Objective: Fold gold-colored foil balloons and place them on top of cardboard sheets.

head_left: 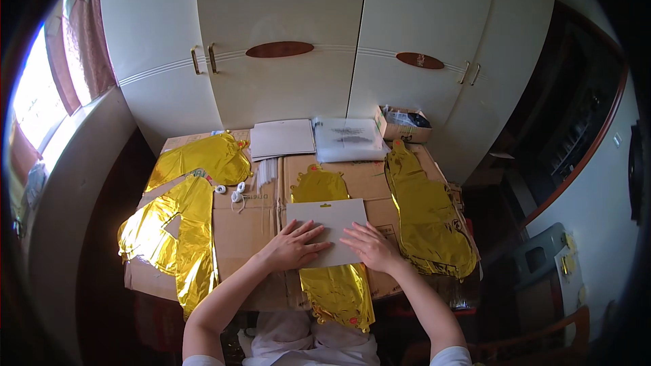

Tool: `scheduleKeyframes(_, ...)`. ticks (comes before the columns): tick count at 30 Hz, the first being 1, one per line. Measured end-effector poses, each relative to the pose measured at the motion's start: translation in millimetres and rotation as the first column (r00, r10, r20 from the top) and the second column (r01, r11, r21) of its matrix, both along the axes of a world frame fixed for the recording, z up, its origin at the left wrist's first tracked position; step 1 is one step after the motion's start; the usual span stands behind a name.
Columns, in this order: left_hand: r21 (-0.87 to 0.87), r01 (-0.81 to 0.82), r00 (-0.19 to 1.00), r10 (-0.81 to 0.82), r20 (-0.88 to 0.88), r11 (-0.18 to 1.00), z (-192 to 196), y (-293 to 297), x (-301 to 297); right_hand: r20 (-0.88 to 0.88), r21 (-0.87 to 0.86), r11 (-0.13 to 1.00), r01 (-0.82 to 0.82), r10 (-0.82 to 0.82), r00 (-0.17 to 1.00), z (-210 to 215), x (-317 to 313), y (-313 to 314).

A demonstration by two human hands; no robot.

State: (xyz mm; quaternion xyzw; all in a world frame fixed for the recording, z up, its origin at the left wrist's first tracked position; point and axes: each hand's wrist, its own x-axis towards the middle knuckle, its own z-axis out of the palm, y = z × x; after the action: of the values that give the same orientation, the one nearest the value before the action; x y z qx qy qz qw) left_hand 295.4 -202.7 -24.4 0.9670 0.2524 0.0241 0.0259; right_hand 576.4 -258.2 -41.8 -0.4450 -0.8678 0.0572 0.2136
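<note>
At the near middle of a cardboard-covered worktop (244, 237), a pale grey card (327, 234) lies flat across a long gold foil piece (337, 291), with both of the person's bare hands resting on it. The left hand (294, 247) covers the card's left side, palm down, its fingers loosely spread and pointing up and to the right; its grip is apart, closed on nothing. The right hand (370, 247) presses against the card's right side in the same flat manner, fingers slanting up and to the left, its grip apart as well. Near the card's top edge is a small hanging slot, with gold showing through it. The foil comes out above the card and again below it, its lower end reaching past the near edge of the worktop over the person's lap. To the left lie more gold foil shapes (195, 217), wrinkled and shiny, with small white spools (237, 196) just beside them. On the right is another gold foil piece (427, 220). Along the far edge stand a stack of pale cards (281, 139), a pile of clear plastic sleeves (347, 142) and a small open box (404, 129), in front of white cupboards (278, 7)
</note>
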Motion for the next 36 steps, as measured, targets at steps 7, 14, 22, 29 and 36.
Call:
scheduleKeyframes(7,0.035,-0.021,0.998,0.019,0.061,0.999,-2.7,3.9,1.7,0.049,0.003,1.000,0.010,-0.010,0.999,-4.3,2.4,6.3)
scheduleKeyframes(14,0.036,-0.006,0.999,0.004,0.052,0.999,-5.1,3.8,2.7,0.075,0.006,1.000,0.025,-0.025,0.997,-7.4,2.6,6.4)
scheduleKeyframes(22,-0.064,0.061,0.995,-0.055,0.089,0.996,-7.7,3.9,5.5,0.051,0.020,1.000,0.020,-0.021,0.998,-6.4,1.2,7.6)
scheduleKeyframes(29,-0.063,0.103,0.994,-0.101,0.032,0.993,0.0,5.9,5.6,0.081,0.064,0.998,-0.001,-0.004,0.997,-2.6,-0.6,0.0)
scheduleKeyframes(36,-0.075,0.115,0.993,-0.113,0.028,0.991,1.4,5.2,3.8,0.117,-0.203,0.956,-0.212,0.239,0.964,46.9,8.9,-79.1)
